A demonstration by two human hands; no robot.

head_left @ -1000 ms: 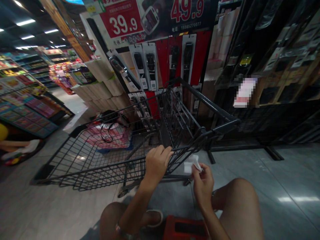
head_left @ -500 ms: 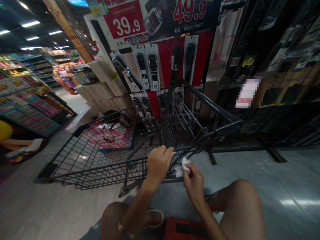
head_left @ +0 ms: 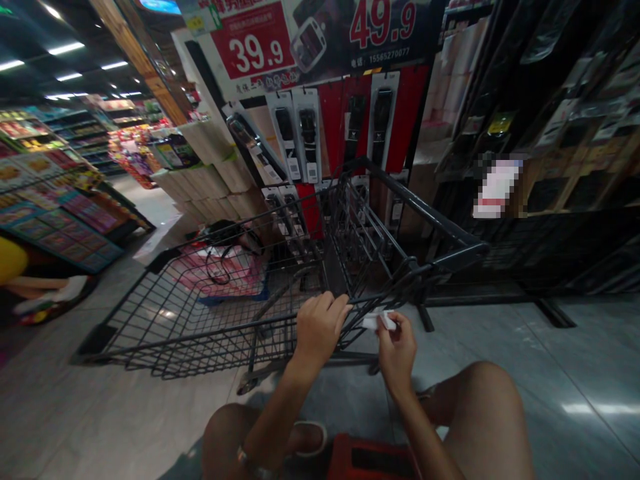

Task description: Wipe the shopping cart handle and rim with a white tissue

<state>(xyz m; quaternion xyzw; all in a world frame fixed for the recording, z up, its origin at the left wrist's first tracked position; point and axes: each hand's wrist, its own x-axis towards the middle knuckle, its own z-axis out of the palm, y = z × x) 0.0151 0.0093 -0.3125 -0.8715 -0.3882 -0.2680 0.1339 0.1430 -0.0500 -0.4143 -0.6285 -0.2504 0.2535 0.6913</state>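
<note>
Lower centre of frame: left hand (head_left: 320,327) wrapping fingers round rear wire of black wire-mesh shopping cart (head_left: 200,313), seemingly steadying it; right hand (head_left: 397,350) pinching small white crumpled paper (head_left: 380,321) in fingertips, holding it against cart wire just right of left hand.

Bare arms (head_left: 278,408) and knees (head_left: 481,399) show, with a thin wristband (head_left: 244,458) and pale slipper (head_left: 311,435).

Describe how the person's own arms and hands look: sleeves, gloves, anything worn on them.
The left hand and the right hand wear no gloves, and no sleeves show above them. A thin band circles the left wrist. Rings, if any, are too small to tell.
</note>
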